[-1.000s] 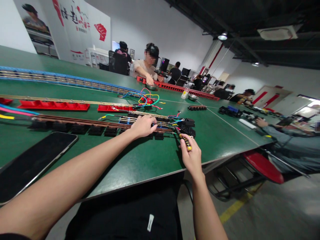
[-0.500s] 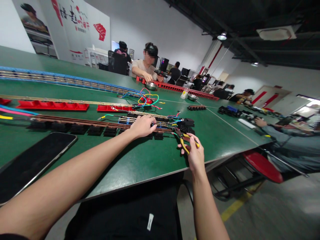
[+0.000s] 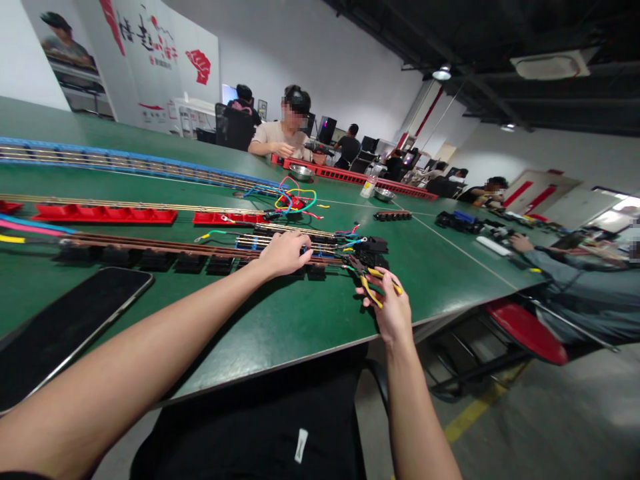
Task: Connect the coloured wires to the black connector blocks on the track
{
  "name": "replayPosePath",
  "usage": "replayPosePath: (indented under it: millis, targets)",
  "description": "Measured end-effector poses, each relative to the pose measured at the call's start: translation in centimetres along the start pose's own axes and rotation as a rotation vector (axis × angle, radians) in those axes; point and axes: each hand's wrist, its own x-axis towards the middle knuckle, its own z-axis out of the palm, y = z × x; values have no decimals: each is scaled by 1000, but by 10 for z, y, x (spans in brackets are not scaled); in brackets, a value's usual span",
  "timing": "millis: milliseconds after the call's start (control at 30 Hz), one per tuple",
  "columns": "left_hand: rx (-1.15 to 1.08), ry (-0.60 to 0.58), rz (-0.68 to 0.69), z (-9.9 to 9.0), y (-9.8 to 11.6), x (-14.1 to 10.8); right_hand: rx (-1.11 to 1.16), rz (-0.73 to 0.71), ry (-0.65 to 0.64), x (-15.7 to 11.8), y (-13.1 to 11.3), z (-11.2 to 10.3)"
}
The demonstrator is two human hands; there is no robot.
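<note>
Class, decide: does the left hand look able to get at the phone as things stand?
Probably yes: the phone lies flat on the green table, with nothing seen on top of it. The left hand, though, rests on the brown rods and would have to leave them first.

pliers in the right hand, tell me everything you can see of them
The pliers have two yellow handles, spread apart, and a dark, metal-looking head. The right hand holds them by the handles over the green table, head pointing forward and left toward the wires. Whether the jaws touch a wire is too small to tell.
</note>
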Motion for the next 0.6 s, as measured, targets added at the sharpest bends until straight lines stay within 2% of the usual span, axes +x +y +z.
replayPosePath:
  millis: [167, 467, 600]
  targets:
    - [15, -6, -6, 0, 1, 0, -37, -4, -2, 0, 0, 1]
    - [5, -8, -4, 0, 1, 0, -336, -173, -50, -3, 11, 4]
    - [0, -6, -9, 1, 0, 0, -346, -184, -59, -4, 12, 4]
